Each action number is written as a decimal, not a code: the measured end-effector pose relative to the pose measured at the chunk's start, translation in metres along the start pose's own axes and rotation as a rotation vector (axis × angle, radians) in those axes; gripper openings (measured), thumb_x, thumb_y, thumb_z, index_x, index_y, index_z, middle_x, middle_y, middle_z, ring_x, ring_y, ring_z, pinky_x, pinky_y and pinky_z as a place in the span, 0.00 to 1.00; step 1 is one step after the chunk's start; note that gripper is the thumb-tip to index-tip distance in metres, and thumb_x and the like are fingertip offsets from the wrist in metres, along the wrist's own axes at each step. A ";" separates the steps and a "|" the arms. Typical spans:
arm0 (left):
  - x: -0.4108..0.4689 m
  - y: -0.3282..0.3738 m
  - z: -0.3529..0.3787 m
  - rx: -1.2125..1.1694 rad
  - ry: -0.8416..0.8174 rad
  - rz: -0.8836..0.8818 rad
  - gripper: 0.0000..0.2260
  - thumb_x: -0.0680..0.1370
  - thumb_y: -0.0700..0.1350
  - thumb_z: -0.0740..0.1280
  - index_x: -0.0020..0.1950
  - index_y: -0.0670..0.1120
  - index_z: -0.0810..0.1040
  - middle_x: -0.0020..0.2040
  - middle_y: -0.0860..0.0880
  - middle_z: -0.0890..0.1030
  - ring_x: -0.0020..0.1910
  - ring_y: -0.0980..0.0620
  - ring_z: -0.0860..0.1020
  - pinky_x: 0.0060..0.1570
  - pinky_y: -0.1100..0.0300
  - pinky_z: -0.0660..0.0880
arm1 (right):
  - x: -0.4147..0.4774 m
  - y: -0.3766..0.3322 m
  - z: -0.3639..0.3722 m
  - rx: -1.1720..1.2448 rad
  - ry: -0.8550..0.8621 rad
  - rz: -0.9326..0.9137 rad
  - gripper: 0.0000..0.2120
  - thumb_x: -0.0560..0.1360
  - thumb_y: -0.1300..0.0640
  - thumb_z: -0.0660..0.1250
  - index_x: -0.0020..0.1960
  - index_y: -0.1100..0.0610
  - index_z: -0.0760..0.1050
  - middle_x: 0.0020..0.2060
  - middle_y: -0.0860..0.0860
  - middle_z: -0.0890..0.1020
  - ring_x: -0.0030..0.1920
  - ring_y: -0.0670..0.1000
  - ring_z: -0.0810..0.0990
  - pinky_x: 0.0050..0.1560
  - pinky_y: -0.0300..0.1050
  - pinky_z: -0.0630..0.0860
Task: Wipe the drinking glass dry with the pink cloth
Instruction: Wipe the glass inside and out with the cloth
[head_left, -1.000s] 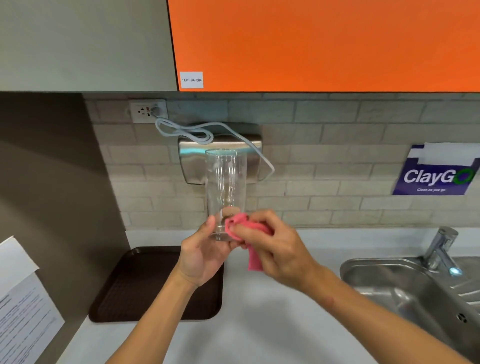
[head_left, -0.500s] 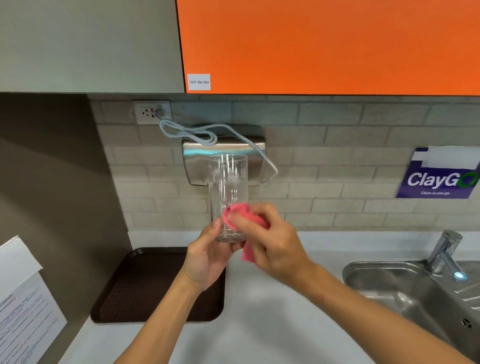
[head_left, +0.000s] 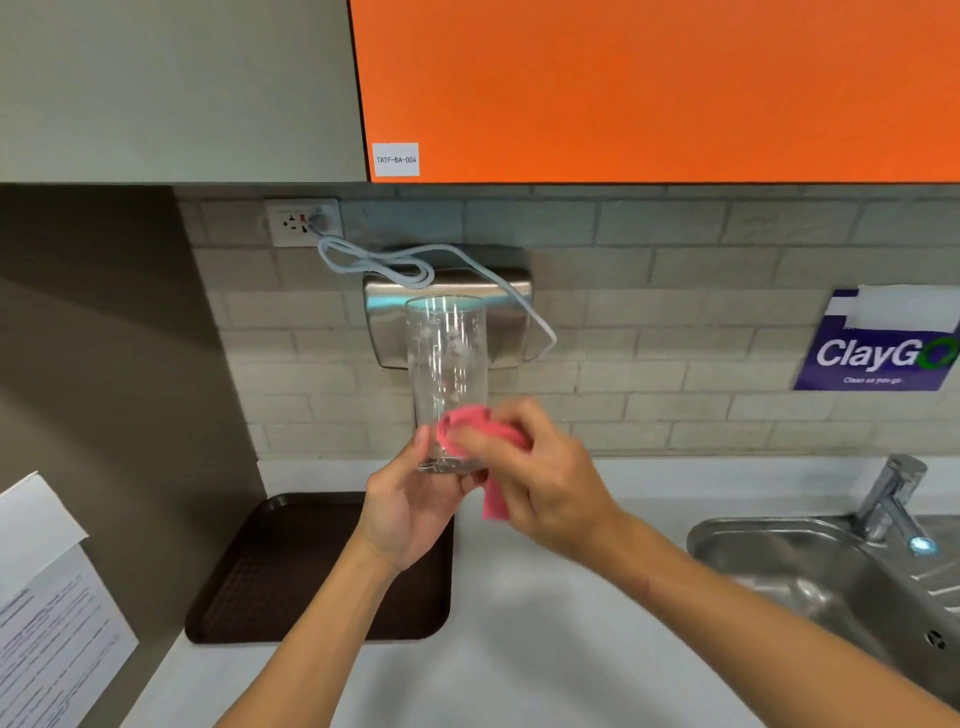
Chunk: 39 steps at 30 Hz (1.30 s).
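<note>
1. Left hand (head_left: 410, 499): fingers curled round the base of the drinking glass (head_left: 447, 353); glass upright, raised above the surface (head_left: 519, 649), in front of a steel wall unit (head_left: 511, 322).
2. Right hand (head_left: 545, 483): clutching the pink cloth (head_left: 467, 420), bunched against the lower wall of the glass; one tail hanging below the fingers.
3. Orange cabinet door (head_left: 649, 88): white sticker (head_left: 396, 159), printed "TA7F-BA-004".
4. Blue wall sign (head_left: 878, 353): "ClayGO", smaller line beneath, "Clean as you go".
5. Brown tray (head_left: 291, 582): on the surface, left of the hands.
6. Steel sink (head_left: 810, 571) with tap (head_left: 891, 499): far right.
7. Printed paper (head_left: 47, 623): left wall, text too small to read.
</note>
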<state>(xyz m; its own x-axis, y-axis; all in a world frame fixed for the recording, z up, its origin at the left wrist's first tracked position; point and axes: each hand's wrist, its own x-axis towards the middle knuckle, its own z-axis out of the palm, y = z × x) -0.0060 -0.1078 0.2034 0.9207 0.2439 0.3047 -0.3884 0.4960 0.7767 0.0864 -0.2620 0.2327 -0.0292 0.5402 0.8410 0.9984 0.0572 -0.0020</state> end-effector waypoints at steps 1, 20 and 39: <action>-0.001 0.000 -0.003 -0.004 0.018 -0.018 0.33 0.77 0.59 0.74 0.70 0.36 0.74 0.60 0.35 0.79 0.59 0.36 0.78 0.61 0.45 0.76 | -0.015 -0.004 0.002 -0.007 -0.071 -0.013 0.16 0.84 0.58 0.61 0.67 0.53 0.81 0.52 0.57 0.79 0.40 0.52 0.79 0.34 0.42 0.80; 0.002 0.008 0.009 -0.144 -0.251 -0.143 0.33 0.75 0.59 0.75 0.67 0.34 0.76 0.54 0.35 0.78 0.48 0.41 0.78 0.44 0.49 0.77 | 0.072 0.012 -0.035 0.083 0.334 0.131 0.18 0.87 0.59 0.56 0.64 0.62 0.82 0.55 0.55 0.73 0.44 0.51 0.79 0.47 0.40 0.78; 0.012 0.014 0.004 -0.198 -0.234 -0.068 0.30 0.78 0.58 0.72 0.70 0.36 0.75 0.62 0.37 0.80 0.58 0.40 0.79 0.60 0.46 0.74 | 0.034 -0.002 -0.006 0.133 0.155 0.041 0.15 0.87 0.58 0.59 0.67 0.59 0.80 0.57 0.56 0.74 0.43 0.45 0.78 0.45 0.39 0.81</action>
<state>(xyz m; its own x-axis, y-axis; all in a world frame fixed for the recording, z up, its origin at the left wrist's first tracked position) -0.0001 -0.1012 0.2199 0.9196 0.0173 0.3924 -0.3045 0.6625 0.6844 0.0841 -0.2486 0.2642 0.0299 0.4093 0.9119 0.9830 0.1531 -0.1010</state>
